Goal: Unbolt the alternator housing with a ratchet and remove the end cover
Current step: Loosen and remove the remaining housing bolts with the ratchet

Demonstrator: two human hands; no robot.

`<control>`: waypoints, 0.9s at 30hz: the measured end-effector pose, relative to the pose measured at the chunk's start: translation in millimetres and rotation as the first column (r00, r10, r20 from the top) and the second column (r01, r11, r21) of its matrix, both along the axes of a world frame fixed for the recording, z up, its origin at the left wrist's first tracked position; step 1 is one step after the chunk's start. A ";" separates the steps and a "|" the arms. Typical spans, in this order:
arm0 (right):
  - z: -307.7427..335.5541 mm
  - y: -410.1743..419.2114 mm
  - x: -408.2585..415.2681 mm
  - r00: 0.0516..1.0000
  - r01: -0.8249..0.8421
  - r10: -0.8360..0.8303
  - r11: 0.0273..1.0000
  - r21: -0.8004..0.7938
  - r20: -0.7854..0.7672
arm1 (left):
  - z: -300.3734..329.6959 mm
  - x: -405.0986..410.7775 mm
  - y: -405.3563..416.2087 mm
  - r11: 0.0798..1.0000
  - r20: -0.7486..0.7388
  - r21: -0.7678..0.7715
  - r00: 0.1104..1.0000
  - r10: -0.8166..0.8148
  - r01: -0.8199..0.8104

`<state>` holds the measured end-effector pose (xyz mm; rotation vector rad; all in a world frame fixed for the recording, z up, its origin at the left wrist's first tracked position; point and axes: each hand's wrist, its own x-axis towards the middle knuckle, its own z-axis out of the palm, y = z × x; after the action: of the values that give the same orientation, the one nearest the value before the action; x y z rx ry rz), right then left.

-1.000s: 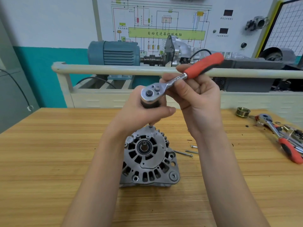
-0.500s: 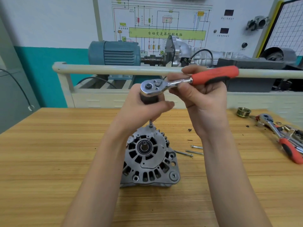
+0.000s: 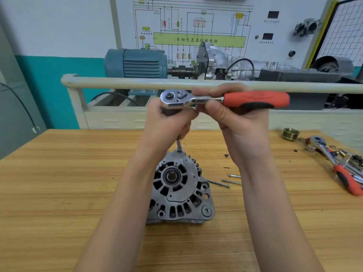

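Note:
A grey cast alternator [image 3: 179, 191] stands on the wooden bench [image 3: 59, 193], its shaft end facing up. A ratchet [image 3: 255, 99] with a red and black handle is held level above it. A thin extension bar [image 3: 179, 146] runs down from the ratchet head to a bolt at the alternator's far rim. My left hand [image 3: 167, 126] is wrapped around the dark socket part under the ratchet head. My right hand [image 3: 235, 116] grips the ratchet at its chrome neck and handle. Three long loose bolts [image 3: 225, 181] lie right of the alternator.
A second red-handled ratchet [image 3: 337, 165] and small parts lie at the bench's right edge, beside a brass pulley [image 3: 291, 133]. A pale rail [image 3: 117, 82] runs across behind the bench, with a blue motor [image 3: 135, 62] and a wiring-diagram board beyond.
The ratchet handle has swung clockwise, from pointing up to the right to lying level, pointing right. My left hand stayed under the head, and the extension bar now shows more.

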<state>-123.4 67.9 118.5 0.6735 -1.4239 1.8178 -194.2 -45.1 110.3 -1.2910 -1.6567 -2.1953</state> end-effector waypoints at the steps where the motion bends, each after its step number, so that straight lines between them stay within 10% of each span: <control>1: 0.4 0.8 -0.2 1.000 -0.006 0.007 1.000 -0.026 0.009 | -0.8 0.0 -1.6 0.999 -0.041 -0.050 0.999 -0.022 0.020; 7: 1.6 3.0 0.1 0.994 -0.067 0.079 0.988 -0.139 0.080 | -1.6 3.5 -5.1 0.960 -0.156 -0.267 0.980 -0.123 0.078; 16: 1.4 0.8 2.0 0.999 -0.004 0.008 0.996 0.088 -0.040 | -1.0 -2.7 1.8 1.000 0.037 0.031 0.999 -0.003 0.001; 27: 2.8 2.6 1.3 0.986 -0.109 0.125 0.985 -0.133 0.114 | -3.4 3.8 -2.0 0.956 -0.185 -0.281 0.973 -0.138 0.082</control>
<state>-122.1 70.5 121.3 0.6014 -1.3576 2.0536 -190.4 -47.1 106.9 -1.6521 -1.8932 -1.8600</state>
